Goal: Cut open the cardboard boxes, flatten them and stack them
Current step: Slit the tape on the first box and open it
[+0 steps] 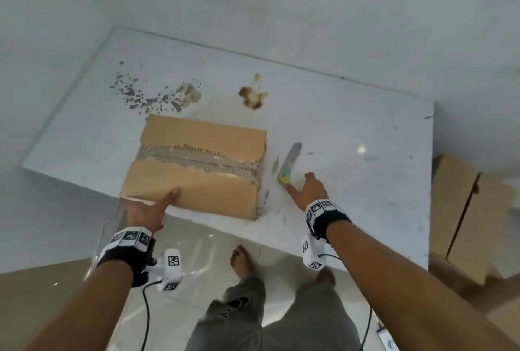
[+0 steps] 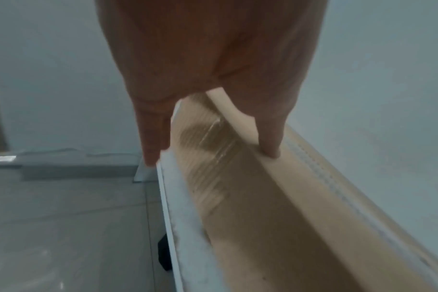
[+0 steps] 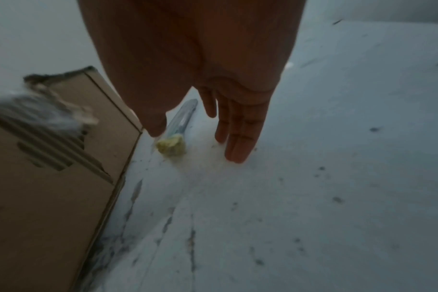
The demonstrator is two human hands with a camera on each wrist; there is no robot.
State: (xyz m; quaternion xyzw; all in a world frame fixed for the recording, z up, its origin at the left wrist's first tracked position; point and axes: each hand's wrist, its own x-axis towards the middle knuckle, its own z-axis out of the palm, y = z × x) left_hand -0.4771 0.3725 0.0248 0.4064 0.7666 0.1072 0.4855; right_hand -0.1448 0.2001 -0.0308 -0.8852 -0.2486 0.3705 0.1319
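Two bare feet [image 1: 242, 262] on glossy floor tiles [image 1: 197, 241] come nearest, w/ grey trousers [image 1: 239, 311] below them. Both forearms wear black wrist straps carrying white marker blocks.

The left hand [image 1: 146, 211] is at the near left corner of the cardboard box [image 1: 197, 165]: thumb on top of the box, fingers [image 2: 150, 138] straight and hanging down past the table edge. In the left wrist view the thumb tip presses the top face close to the edge, so the hand is spread, not curled round anything.

The right hand [image 1: 306, 190] is just right of the box, fingers [image 3: 238, 134] straight and relaxed above the table [image 1: 351, 131], gripping nothing. Its thumb tip is close to the yellow-green end of a knife [image 1: 289, 163]; I can't tell if it touches. The knife lies flat on the table, grey blade end pointing away.

The box sits near the front edge of the white table, left of centre. It is light brown & closed. A ragged strip runs across its top where the outer paper is torn off, showing ribbed corrugation w/ bits of clear tape. Right end looks frayed.

Beyond the box, chipped patches [image 1: 157, 94] and a brown stain [image 1: 253, 96] mark the tabletop. More cardboard [image 1: 461, 210] lies off the table's right side.
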